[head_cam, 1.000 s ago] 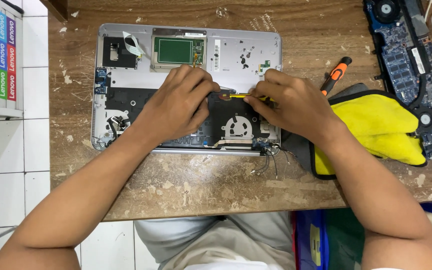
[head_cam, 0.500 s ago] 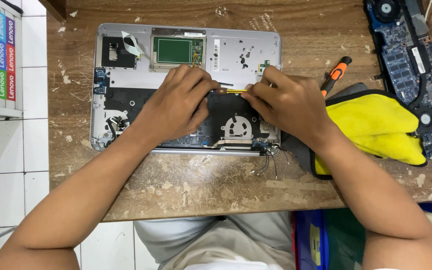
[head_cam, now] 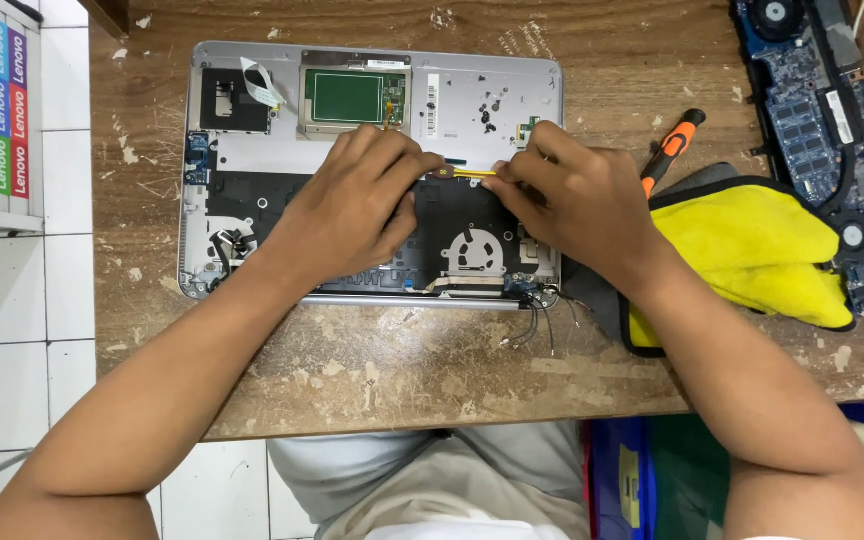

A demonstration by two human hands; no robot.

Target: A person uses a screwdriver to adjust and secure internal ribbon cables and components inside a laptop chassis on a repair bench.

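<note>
In the head view, an opened silver laptop chassis [head_cam: 372, 170] lies in the upper middle of the frame on a worn wooden table [head_cam: 402, 370]; the left hand [head_cam: 352, 205] rests on its dark inner panel, fingers curled, pinching the tip end of a thin yellow tool [head_cam: 472, 173]; the right hand [head_cam: 577, 200] grips the tool's other end, clenched around it; right of that hand lie an orange-handled screwdriver [head_cam: 674, 145] and a yellow cloth [head_cam: 752, 250]; a blue circuit board [head_cam: 832, 140] sits at upper right.
</note>
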